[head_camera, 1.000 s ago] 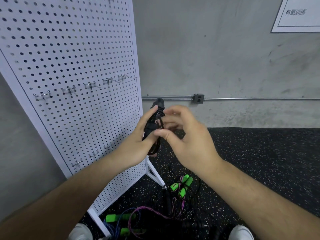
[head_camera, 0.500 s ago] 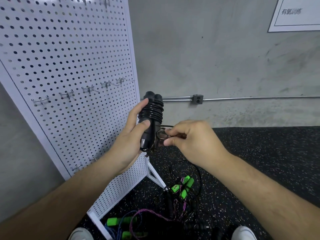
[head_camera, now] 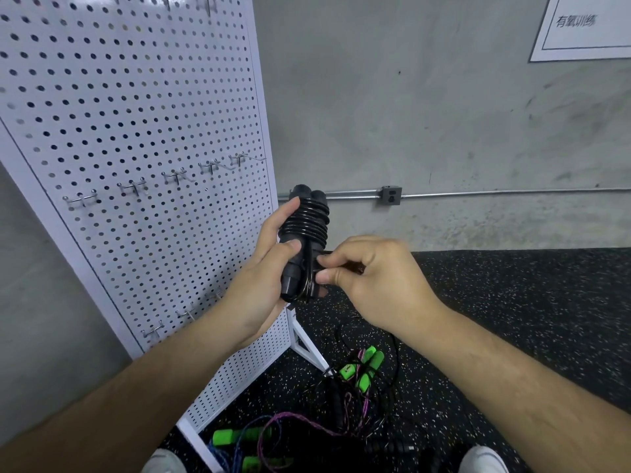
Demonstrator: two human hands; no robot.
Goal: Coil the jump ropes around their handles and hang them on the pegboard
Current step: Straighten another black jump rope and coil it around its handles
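Observation:
A black jump rope (head_camera: 309, 221) is coiled tightly around its two handles, held upright in front of the wall. My left hand (head_camera: 266, 274) grips the handles from the left, thumb across the front. My right hand (head_camera: 368, 274) pinches the loose end of the black rope at the lower right of the bundle. The white pegboard (head_camera: 136, 131) stands to the left, with a row of bare metal hooks (head_camera: 177, 175) at mid height.
On the speckled black floor lies a tangle of ropes with green handles (head_camera: 363, 368), purple and blue cords (head_camera: 273, 428) and a black-handled rope. The pegboard's white foot (head_camera: 307, 346) juts out beside them. Lower hooks (head_camera: 186, 314) stick out near my left wrist. My shoes show at the bottom edge.
The coiled bundle came clear of my hands and now stands upright. My right hand dropped from over the handles to the lower right, pinching the rope's end.

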